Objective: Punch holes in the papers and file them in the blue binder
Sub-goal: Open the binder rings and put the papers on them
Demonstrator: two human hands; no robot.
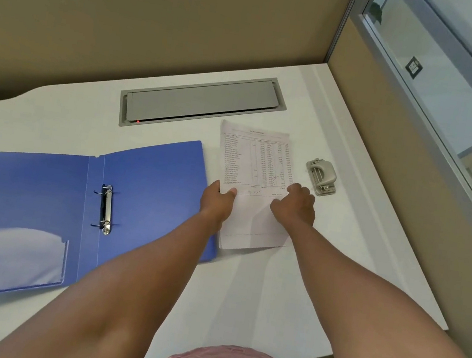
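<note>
Here the papers [254, 181] lie flat on the white desk [241, 302], just to the right of the open blue binder [148, 184], with a grey hole punch [320, 176] near them at about 3 o'clock. Both hands are on the sheets. The left hand [216, 202] holds the left edge at 9 o'clock, thumb on top and fingers seemingly tucked under, likely to lift or square the stack. The right hand [296, 204] sits on the right side with its fingers curled down onto the paper; whether it pinches the edge or only presses it I cannot tell.

The binder lies spread open at 9 o'clock from the papers, its metal ring clip [106, 210] bare and exposed, probably so sheets can drop straight on once punched. The punch is close to the right hand, an easy reach. A grey cable hatch [203, 100] is set in the desk at 12 o'clock. No holes show in the paper yet, so punching seems still ahead.
</note>
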